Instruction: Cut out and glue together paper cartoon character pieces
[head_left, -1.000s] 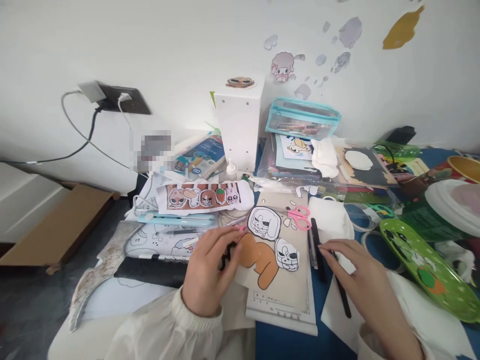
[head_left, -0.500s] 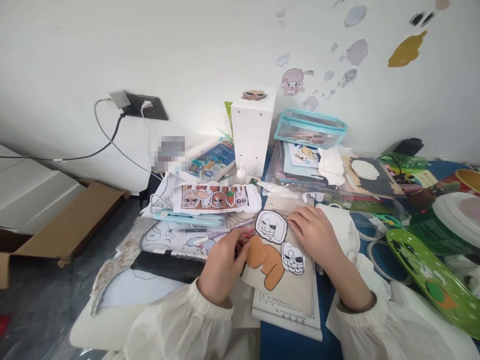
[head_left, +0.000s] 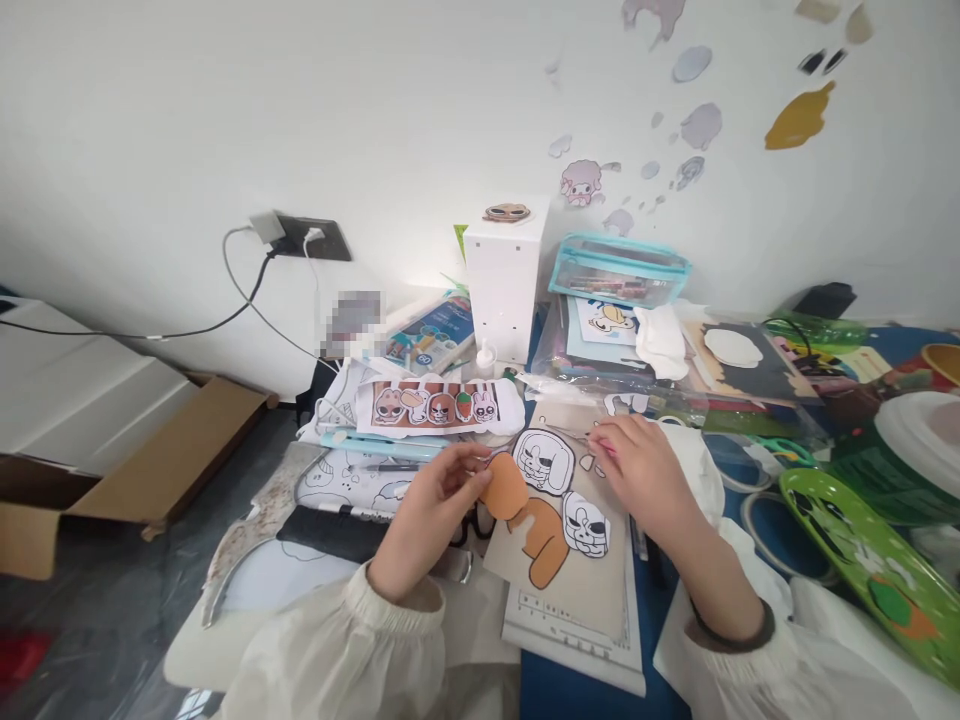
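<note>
Orange paper, the cutout [head_left: 540, 540] lies on the board [head_left: 592, 600], its left lobe pinched between the left hand [head_left: 427, 515] fingertips. Right hand [head_left: 637, 470] curls beside the dog face [head_left: 544, 460], its grip hidden. A hard tug could tear the thin paper or knock the loose faces askew

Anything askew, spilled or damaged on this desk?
Nothing spilled or torn. Only the orange cut-out sits askew: the left hand holds its rounded end off the beige sheet. The right hand rests beside the white dog cut-out.

The orange, black-outlined paper cutout [head_left: 534, 535] is lying on the beige sheet [head_left: 581, 590]. It is being pinched at its rounded upper-left end.
</note>
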